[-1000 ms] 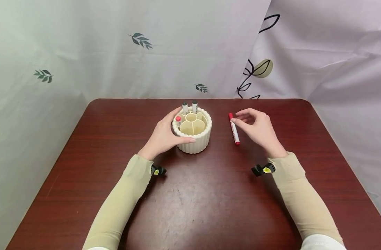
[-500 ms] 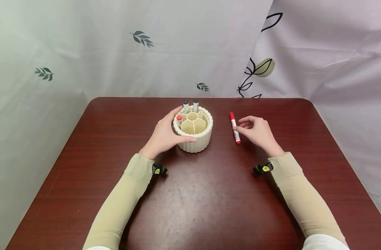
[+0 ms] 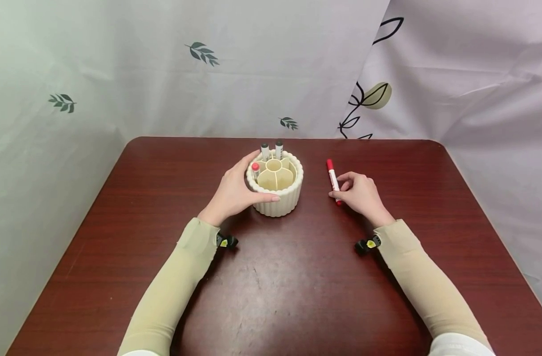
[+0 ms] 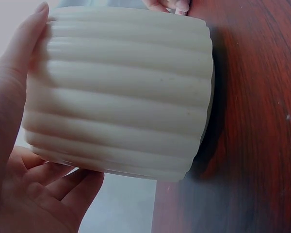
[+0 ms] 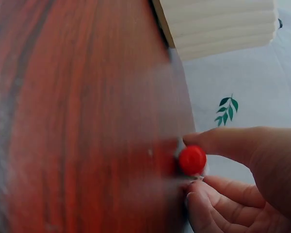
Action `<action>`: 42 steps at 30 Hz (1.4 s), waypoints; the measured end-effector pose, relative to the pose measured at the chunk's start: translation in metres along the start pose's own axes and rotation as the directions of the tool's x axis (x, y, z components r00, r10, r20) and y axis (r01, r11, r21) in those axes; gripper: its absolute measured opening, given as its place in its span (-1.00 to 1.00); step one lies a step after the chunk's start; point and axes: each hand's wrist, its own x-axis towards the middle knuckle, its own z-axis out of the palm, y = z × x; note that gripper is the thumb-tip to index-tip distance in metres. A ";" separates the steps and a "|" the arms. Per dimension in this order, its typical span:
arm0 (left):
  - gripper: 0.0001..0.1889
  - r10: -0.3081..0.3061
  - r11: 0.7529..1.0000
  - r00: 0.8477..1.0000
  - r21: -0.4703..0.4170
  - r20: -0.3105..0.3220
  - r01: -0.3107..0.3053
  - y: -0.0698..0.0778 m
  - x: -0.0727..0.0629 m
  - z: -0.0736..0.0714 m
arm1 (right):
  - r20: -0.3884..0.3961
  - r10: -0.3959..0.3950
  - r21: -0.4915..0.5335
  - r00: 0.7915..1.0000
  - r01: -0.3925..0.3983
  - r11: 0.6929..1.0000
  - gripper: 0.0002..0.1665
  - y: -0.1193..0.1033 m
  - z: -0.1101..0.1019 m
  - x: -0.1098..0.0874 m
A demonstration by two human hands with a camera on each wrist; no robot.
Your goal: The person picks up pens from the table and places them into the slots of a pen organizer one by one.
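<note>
A cream ribbed pen holder (image 3: 277, 202) with petal-shaped compartments stands on the table. My left hand (image 3: 232, 190) grips it from the left, thumb across its front and fingers round the far side; the ribbed wall fills much of the left wrist view. To its right lies a white marker (image 3: 333, 178) with a red cap and red end. Near its lower end, my right hand (image 3: 361, 195) pinches this marker between thumb and fingers. In the right wrist view its round red end (image 5: 192, 160) shows between the thumb (image 5: 228, 141) and the curled fingers.
Inside the holder stand two dark-capped markers (image 3: 279, 150) at the back and a red-topped marker (image 3: 255, 170) at the left. The dark red wooden table (image 3: 271, 287) ends at the back against a pale leaf-print curtain (image 3: 253, 74).
My right hand has come down along the marker towards its lower end and closed thumb and fingers on it. The left hand keeps its grip; the holder stays in place.
</note>
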 end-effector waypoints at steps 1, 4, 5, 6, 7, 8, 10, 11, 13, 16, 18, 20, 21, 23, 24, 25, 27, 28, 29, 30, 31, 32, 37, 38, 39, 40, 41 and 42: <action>0.25 0.002 1.000 1.000 0.000 0.000 -0.002 0.000 0.000 0.000 | 0.004 0.004 0.003 1.000 -0.004 1.000 -0.51 0.000 0.000 0.000; 0.26 0.006 1.000 1.000 -0.003 0.001 -0.006 0.000 0.000 0.000 | 0.007 0.012 0.001 1.000 -0.012 1.000 -0.53 0.000 0.001 0.000; 0.26 0.009 1.000 1.000 -0.005 0.000 -0.009 0.000 0.000 -0.001 | 0.005 0.010 0.002 1.000 -0.010 1.000 -0.53 0.000 0.001 0.000; 0.26 0.009 1.000 1.000 -0.006 0.000 -0.009 0.000 0.000 -0.001 | 0.000 0.008 0.003 1.000 -0.008 1.000 -0.54 0.000 0.001 0.000; 0.26 0.010 1.000 1.000 -0.006 0.000 -0.010 0.000 0.000 -0.001 | -0.004 0.005 0.005 1.000 -0.005 1.000 -0.54 0.001 0.001 0.000; 0.26 0.009 1.000 1.000 -0.007 0.000 -0.009 0.000 0.000 -0.001 | -0.010 0.004 0.008 1.000 -0.004 1.000 -0.54 0.001 0.001 0.001; 0.26 0.009 1.000 1.000 -0.007 0.000 -0.009 0.000 0.000 -0.001 | -0.023 0.001 0.020 1.000 -0.001 1.000 -0.55 0.001 0.001 0.002; 0.26 0.008 1.000 1.000 -0.005 -0.001 -0.008 0.000 0.000 -0.001 | -0.032 -0.002 0.031 0.999 0.003 1.000 -0.55 0.002 0.001 0.002; 0.25 0.005 1.000 1.000 -0.004 0.000 -0.005 -0.001 0.000 -0.001 | -0.058 -0.005 0.052 0.998 0.008 0.999 -0.56 0.002 0.000 0.002; 0.25 0.000 1.000 1.000 -0.004 -0.001 0.000 -0.001 0.000 0.000 | -0.114 -0.018 0.077 0.993 0.026 0.997 -0.58 0.000 -0.003 0.002; 0.25 0.001 1.000 1.000 -0.008 -0.003 -0.001 -0.001 0.000 0.000 | -0.155 -0.028 0.092 0.988 0.043 0.995 -0.61 -0.002 -0.006 0.001; 0.25 0.003 1.000 1.000 -0.010 -0.006 -0.003 -0.001 0.000 0.000 | -0.195 -0.036 0.107 0.980 0.058 0.993 -0.63 -0.005 -0.010 0.000; 0.25 0.004 1.000 1.000 -0.012 -0.007 -0.004 -0.001 0.000 0.000 | -0.213 -0.040 0.117 0.976 0.066 0.991 -0.65 -0.007 -0.012 -0.001; 0.25 0.003 1.000 1.000 -0.012 -0.007 -0.003 -0.001 0.000 0.000 | -0.243 -0.041 0.141 0.969 0.077 0.987 -0.69 -0.011 -0.016 -0.002; 0.25 0.002 1.000 1.000 -0.012 -0.008 -0.002 -0.001 0.000 0.000 | -0.258 -0.042 0.150 0.965 0.082 0.985 -0.70 -0.012 -0.018 -0.003; 0.25 -0.001 1.000 1.000 -0.012 -0.007 0.001 -0.001 0.000 0.000 | -0.271 -0.041 0.159 0.962 0.087 0.983 -0.72 -0.014 -0.020 -0.004; 0.25 -0.005 1.000 1.000 -0.012 -0.006 0.005 -0.001 0.000 0.000 | -0.294 -0.040 0.179 0.955 0.097 0.979 -0.76 -0.016 -0.023 -0.004; 0.25 -0.007 1.000 1.000 -0.013 -0.006 0.007 -0.001 0.000 0.001 | -0.306 -0.040 0.186 0.951 0.101 0.977 -0.78 -0.017 -0.024 -0.005; 0.25 -0.006 1.000 1.000 -0.015 -0.006 0.006 -0.001 0.000 0.001 | -0.318 -0.039 0.196 0.947 0.106 0.975 -0.80 -0.018 -0.026 -0.005; 0.25 -0.008 1.000 1.000 -0.017 -0.007 0.007 -0.001 0.000 0.001 | -0.328 -0.040 0.206 0.944 0.113 0.972 -0.81 -0.019 -0.028 -0.005; 0.25 -0.009 1.000 1.000 -0.018 -0.007 0.009 -0.001 0.000 0.001 | -0.337 -0.040 0.224 0.941 0.122 0.967 -0.82 -0.021 -0.029 -0.005; 0.25 -0.010 1.000 1.000 -0.019 -0.007 0.010 -0.001 0.000 0.001 | -0.345 -0.041 0.243 0.938 0.131 0.961 -0.83 -0.023 -0.031 -0.005; 0.25 -0.014 1.000 1.000 -0.024 -0.004 0.014 -0.002 0.000 0.001 | -0.367 -0.030 0.377 0.930 0.178 0.909 -0.81 -0.036 -0.039 -0.008; 0.25 -0.014 1.000 1.000 -0.023 -0.005 0.014 -0.002 0.000 0.001 | -0.370 -0.025 0.401 0.929 0.184 0.898 -0.80 -0.039 -0.041 -0.009; 0.25 -0.014 1.000 1.000 -0.023 -0.006 0.014 -0.002 0.000 0.001 | -0.373 -0.023 0.421 0.928 0.191 0.887 -0.79 -0.043 -0.044 -0.010; 0.24 -0.012 1.000 1.000 -0.027 -0.005 0.012 -0.003 0.000 0.002 | -0.377 -0.023 0.438 0.926 0.200 0.877 -0.78 -0.047 -0.046 -0.011; 0.24 -0.009 1.000 1.000 -0.028 -0.004 0.009 -0.003 0.001 0.002 | -0.384 -0.024 0.451 0.923 0.211 0.867 -0.77 -0.052 -0.049 -0.013; 0.24 -0.008 1.000 1.000 -0.028 -0.003 0.008 -0.003 0.001 0.002 | -0.393 -0.028 0.463 0.919 0.224 0.858 -0.76 -0.056 -0.052 -0.015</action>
